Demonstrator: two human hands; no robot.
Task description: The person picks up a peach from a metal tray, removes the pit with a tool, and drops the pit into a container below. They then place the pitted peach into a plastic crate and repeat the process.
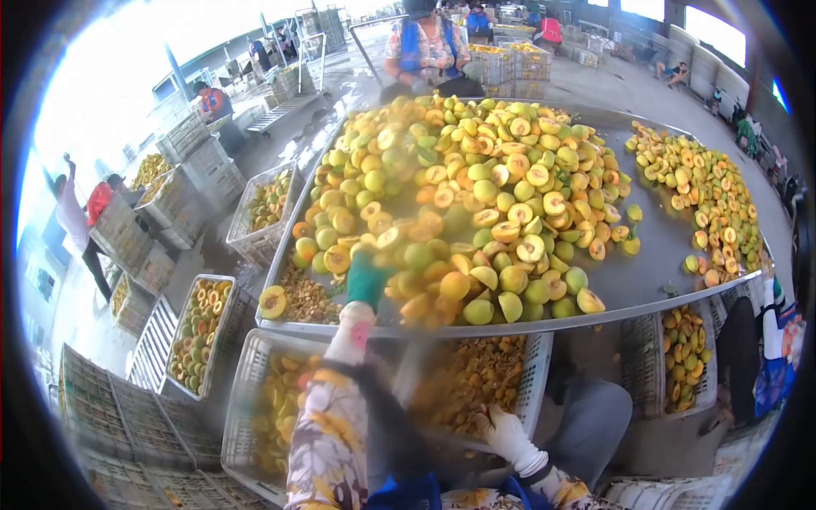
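1. The left hand (pixel 367 280), in a green glove over a white cuff and flowered sleeve, reaches up over the near rim of the metal table (pixel 654 268) and lies on the edge of the fruit pile (pixel 467 187); its fingers are closed loosely among the halves, but blur keeps me from telling whether it grips any one piece
2. The pile of yellow and green peach halves spreads away from that hand, across most of the table top beyond it and to its right
3. The right hand (pixel 503 433), in a white glove, sits low and near the body, below the table edge, touching the rim of a white plastic crate (pixel 537 374); it looks curled, holding nothing I can make out
4. That crate, just beyond the right hand, holds orange fruit pieces (pixel 476 374)
5. Another crate (pixel 246 382) lies below the left forearm, with yellow halves inside
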